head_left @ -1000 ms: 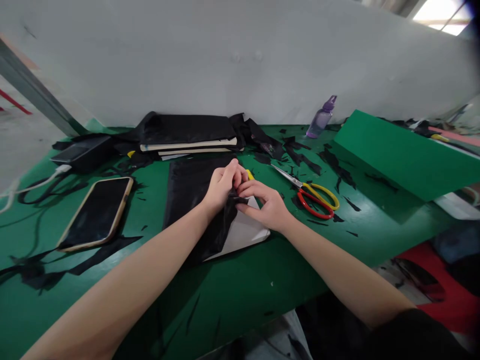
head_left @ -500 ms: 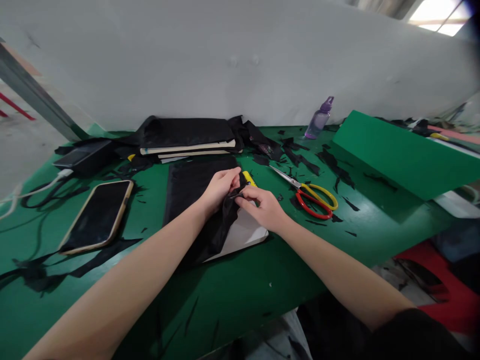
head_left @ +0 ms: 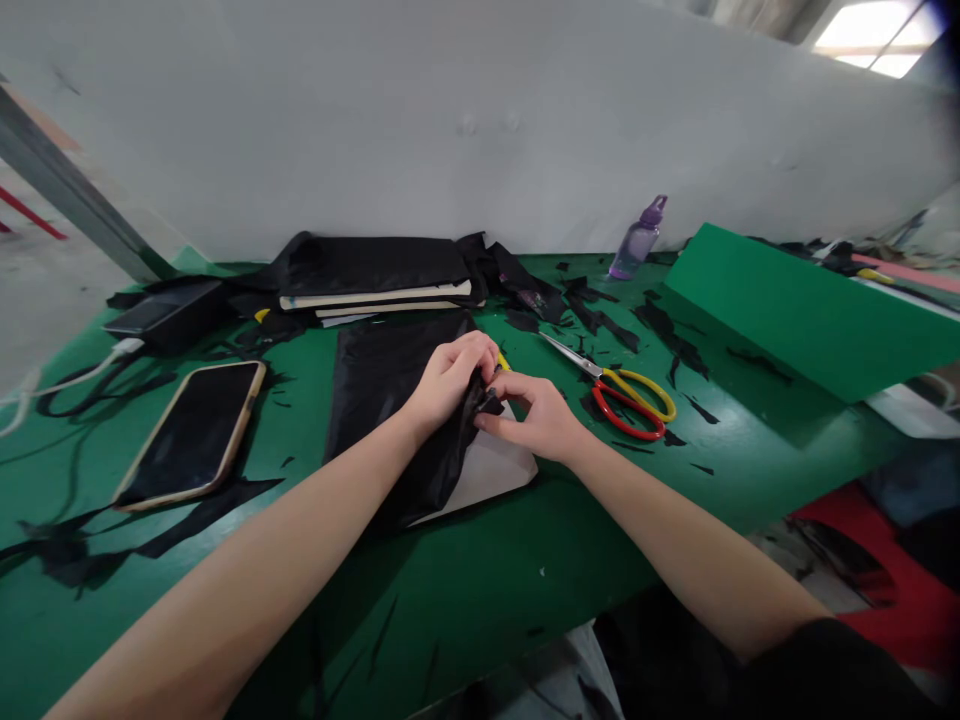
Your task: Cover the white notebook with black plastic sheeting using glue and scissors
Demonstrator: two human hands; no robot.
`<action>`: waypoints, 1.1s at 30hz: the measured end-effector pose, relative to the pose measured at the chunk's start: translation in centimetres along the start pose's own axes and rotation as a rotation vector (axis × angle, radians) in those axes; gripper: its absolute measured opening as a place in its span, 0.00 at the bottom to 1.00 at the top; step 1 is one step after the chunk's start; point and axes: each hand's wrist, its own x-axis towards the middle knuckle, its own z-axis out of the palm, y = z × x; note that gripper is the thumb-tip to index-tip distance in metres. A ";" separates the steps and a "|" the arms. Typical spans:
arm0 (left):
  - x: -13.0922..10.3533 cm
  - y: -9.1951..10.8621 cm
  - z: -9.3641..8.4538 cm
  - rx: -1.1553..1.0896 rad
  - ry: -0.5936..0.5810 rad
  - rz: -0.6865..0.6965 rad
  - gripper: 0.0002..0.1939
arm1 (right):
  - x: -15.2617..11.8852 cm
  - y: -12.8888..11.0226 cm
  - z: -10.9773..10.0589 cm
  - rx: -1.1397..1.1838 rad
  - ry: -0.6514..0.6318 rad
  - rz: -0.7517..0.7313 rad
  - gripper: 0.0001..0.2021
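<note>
Black fabric (head_left: 382, 385) lies over a white board or pad (head_left: 491, 465) on the green table, its right side gathered up off the white surface. My left hand (head_left: 456, 378) is closed on the gathered edge, fingers curled over it. From the right, my right hand (head_left: 536, 412) pinches the same bunched edge between thumb and fingers. A small yellow object (head_left: 504, 362) shows behind the fingers, mostly hidden. Scissors (head_left: 611, 385) with one red and one yellow handle lie to the right of my right hand, blades partly apart.
A phone (head_left: 196, 425) lies at the left, near a dark box (head_left: 169, 315) with a white cable. Behind the work sits a black-covered stack (head_left: 379, 265). Black scraps (head_left: 671, 335) are scattered about. A purple bottle (head_left: 637, 240) stands by the wall; a green panel (head_left: 810, 305) leans at right.
My left hand has shifted slightly right and its fingers have curled down over the fabric edge. The right hand's thumb has moved a little lower, and the yellow object is more covered.
</note>
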 end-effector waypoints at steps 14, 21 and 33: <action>-0.3 -0.4 0.4 0.001 -0.093 0.026 0.27 | -0.8 -2.2 -0.9 -0.056 -0.134 -0.099 0.10; -0.2 -0.6 0.4 0.084 -0.048 0.037 0.27 | -0.9 -2.7 -1.1 -0.098 -0.164 -0.122 0.09; -0.1 -1.0 0.7 0.259 0.023 0.120 0.15 | 0.2 0.4 -5.3 0.112 -0.408 0.465 0.34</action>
